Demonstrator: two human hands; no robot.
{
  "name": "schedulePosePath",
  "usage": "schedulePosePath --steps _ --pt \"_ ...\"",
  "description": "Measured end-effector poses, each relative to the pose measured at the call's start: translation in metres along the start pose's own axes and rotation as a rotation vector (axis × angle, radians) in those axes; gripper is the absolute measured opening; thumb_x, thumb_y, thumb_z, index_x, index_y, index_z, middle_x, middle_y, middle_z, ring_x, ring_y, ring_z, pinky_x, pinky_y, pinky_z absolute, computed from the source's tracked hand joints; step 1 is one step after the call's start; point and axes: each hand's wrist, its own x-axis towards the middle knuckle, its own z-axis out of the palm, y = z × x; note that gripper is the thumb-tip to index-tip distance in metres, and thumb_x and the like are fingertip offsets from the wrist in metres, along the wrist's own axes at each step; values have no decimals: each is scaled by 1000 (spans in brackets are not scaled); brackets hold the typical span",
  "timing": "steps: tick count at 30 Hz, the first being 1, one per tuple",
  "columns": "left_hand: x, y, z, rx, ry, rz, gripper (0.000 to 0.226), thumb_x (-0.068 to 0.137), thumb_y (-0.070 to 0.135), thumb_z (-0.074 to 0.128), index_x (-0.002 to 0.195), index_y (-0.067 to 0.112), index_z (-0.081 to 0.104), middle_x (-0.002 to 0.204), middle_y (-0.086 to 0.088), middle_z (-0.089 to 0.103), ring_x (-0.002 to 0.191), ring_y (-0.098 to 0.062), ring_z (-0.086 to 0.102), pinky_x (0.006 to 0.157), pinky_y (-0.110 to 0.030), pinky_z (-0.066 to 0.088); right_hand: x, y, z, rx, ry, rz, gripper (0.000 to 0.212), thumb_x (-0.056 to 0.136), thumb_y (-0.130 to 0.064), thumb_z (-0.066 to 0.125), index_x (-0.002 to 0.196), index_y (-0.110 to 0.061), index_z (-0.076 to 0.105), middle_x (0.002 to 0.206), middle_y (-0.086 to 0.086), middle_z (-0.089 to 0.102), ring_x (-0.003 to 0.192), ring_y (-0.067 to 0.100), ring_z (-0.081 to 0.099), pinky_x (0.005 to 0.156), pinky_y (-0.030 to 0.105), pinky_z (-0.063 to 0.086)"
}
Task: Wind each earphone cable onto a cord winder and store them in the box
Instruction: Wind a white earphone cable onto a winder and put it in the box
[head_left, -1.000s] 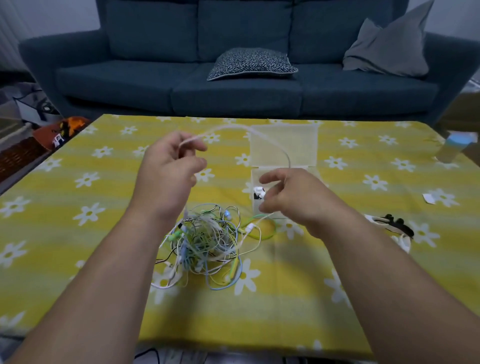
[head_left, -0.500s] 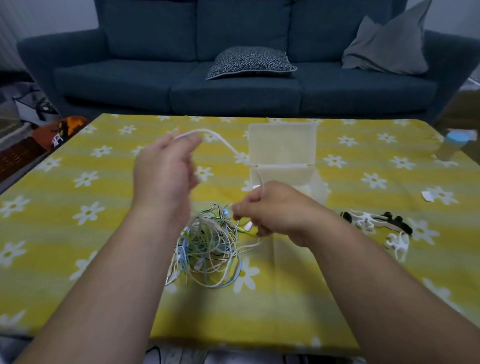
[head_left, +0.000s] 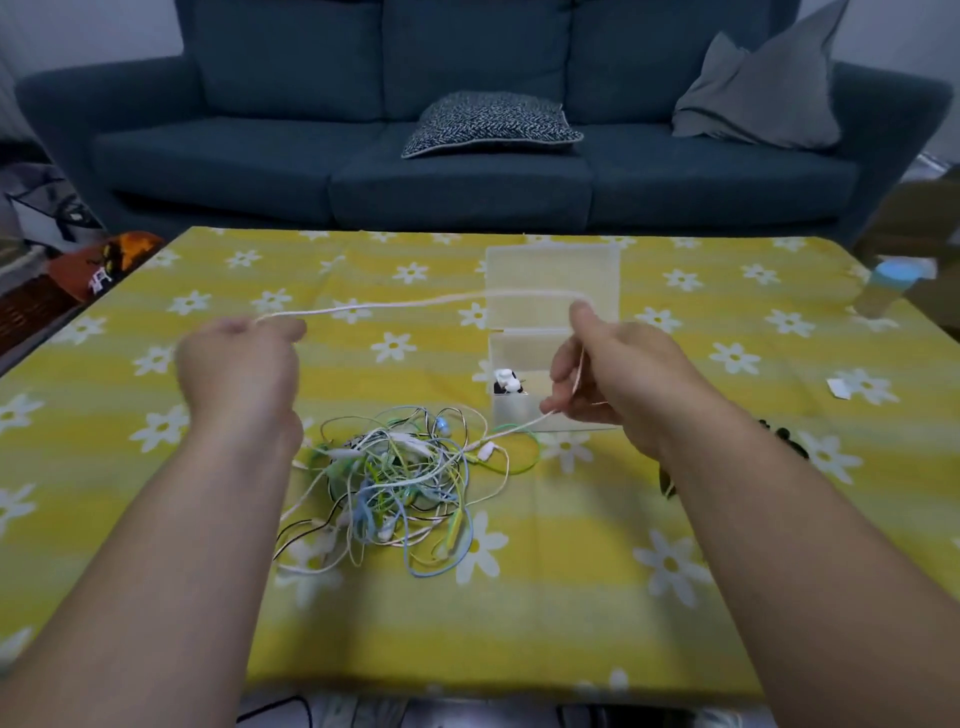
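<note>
**Fingers (head_left: 291, 330) of both hands gripped one white cable (head_left: 415, 304) above the tangle**

Motion blur smeared the left hand (head_left: 236, 364), so its exact pinch was hard to read. The right forearm hid most of the dark cord winders (head_left: 784, 439) lying on the counter (head_left: 675, 519). A blue-capped bottle (head_left: 893, 283) at the right edge was blurred too. Behind the yellow flowered counter stood a blue sofa (head_left: 467, 171). A clear box (head_left: 511, 410), lid raised, sat just beyond the tangle of earphone cables (head_left: 395, 478), with a white-and-black winder (head_left: 506, 383) inside. The left hand's curled fingers clasped the white cable near one end. It ran across to the right hand (head_left: 618, 369), passed by the thumb, went down through the curled fingers and dropped into the tangle.
</note>
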Motion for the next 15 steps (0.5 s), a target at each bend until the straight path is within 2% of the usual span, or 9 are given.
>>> schedulePosePath --steps 2,3,5,6,8,9,12,15 --pt "-15 -6 9 235 -232 143 36 78 2 72 108 19 61 84 0 56 71 -20 52 57 -23 36 -5 -8 -3 177 -28 30 65 105 -50 29 67 -6 58 51 14 59 62 32 68 69 38 55" --pt "-22 -9 12 308 -356 215 46 77 0 72 116 21 60 98 0 59 84 -19 57 63 -24 40 -7 -11 -3 220 -41 28 66 105 -50 28 67 -5 57 50 14 56 57 31 66 67 40 55" --pt "-36 -12 15 389 -520 408 62 74 5 72 128 30 54 124 5 54 102 -13 51 81 -25 43 -10 -16 -4 324 -87 24 65 105 -51 28 64 -8 54 49 11 49 50 26 59 62 38 57" --pt "-43 -10 17 420 -566 555 63 72 11 72 128 33 54 128 9 50 105 -10 48 88 -21 40 -10 -18 -4 394 -114 20 65 105 -52 28 63 -9 52 49 9 45 49 24 56 59 37 56" --pt "-51 -7 21 438 -657 808 51 68 24 71 117 32 64 122 11 53 108 -7 50 93 -12 36 -11 -22 -4 524 -149 -1 62 104 -51 29 61 -11 49 51 7 40 48 22 51 54 35 55" --pt "-55 -6 22 441 -718 848 40 68 28 75 107 31 70 114 11 57 105 -4 53 90 -12 38 -12 -24 -4 579 -160 -17 61 104 -51 30 61 -12 47 52 6 38 48 21 49 53 34 55" --pt "-57 -14 25 567 -877 773 14 70 31 86 81 30 76 91 12 60 85 1 54 75 -18 41 -13 -29 -7 729 -197 -61 59 104 -51 30 62 -12 43 56 4 35 49 17 45 49 32 54" --pt "-51 -22 25 687 -928 725 5 79 27 80 75 28 76 78 12 62 70 -3 54 70 -28 46 -13 -34 -14 860 -193 -87 57 104 -51 29 64 -13 42 56 2 35 47 14 45 50 31 55"
